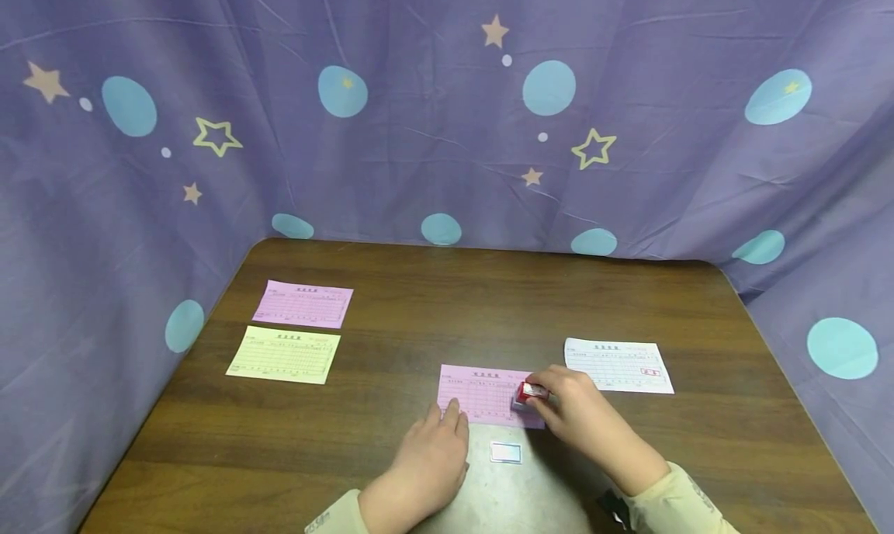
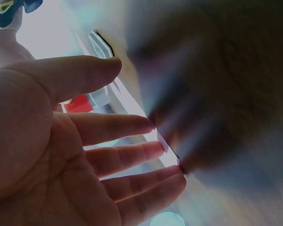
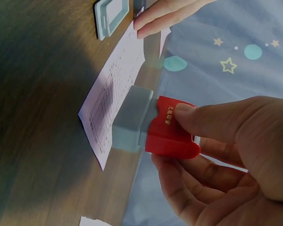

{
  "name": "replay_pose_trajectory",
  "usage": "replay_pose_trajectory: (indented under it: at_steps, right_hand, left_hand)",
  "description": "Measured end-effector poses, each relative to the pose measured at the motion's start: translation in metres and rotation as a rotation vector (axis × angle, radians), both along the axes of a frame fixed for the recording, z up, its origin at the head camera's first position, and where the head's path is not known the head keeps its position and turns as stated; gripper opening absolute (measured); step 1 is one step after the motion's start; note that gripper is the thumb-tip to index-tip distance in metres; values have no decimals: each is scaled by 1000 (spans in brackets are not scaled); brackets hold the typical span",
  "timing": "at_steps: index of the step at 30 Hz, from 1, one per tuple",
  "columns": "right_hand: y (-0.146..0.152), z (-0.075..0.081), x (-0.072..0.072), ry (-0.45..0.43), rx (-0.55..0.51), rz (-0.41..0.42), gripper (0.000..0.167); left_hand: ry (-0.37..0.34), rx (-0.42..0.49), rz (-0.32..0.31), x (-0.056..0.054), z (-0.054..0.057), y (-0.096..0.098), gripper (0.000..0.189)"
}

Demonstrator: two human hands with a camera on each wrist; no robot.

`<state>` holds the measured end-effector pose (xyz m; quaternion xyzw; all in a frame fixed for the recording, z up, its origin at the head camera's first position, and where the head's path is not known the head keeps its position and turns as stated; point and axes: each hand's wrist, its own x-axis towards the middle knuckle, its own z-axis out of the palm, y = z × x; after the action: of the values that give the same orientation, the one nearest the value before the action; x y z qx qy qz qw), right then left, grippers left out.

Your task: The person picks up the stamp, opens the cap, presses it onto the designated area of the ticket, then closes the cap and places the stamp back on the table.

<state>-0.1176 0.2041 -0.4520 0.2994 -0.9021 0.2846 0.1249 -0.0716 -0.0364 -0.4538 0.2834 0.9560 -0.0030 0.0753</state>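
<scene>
A pink printed form (image 1: 482,398) lies in front of me on the wooden table. My right hand (image 1: 576,410) pinches a red-topped stamp (image 3: 172,127) between thumb and fingers, over the right part of this form. The stamp's pale grey base (image 3: 132,120) faces the paper. At the form's lower left, the straight fingertips of my left hand (image 1: 433,456) rest on its edge, and its palm shows in the left wrist view. Just below the form sits a small rectangular stamp cap (image 1: 506,452), pale inside.
To the right, a white form (image 1: 608,359) bears a red stamped mark (image 1: 650,372) and is partly behind my right hand. Another pink form (image 1: 303,304) and a yellow form (image 1: 283,355) lie at the left. A purple patterned curtain (image 1: 433,130) surrounds the wooden table (image 1: 419,286).
</scene>
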Motion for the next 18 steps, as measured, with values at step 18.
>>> replay_pose_trajectory:
  at_steps: [18]
  right_hand:
    - [-4, -8, -2, -35, 42, 10, 22]
  left_hand:
    - [18, 10, 11, 3, -3, 2, 61]
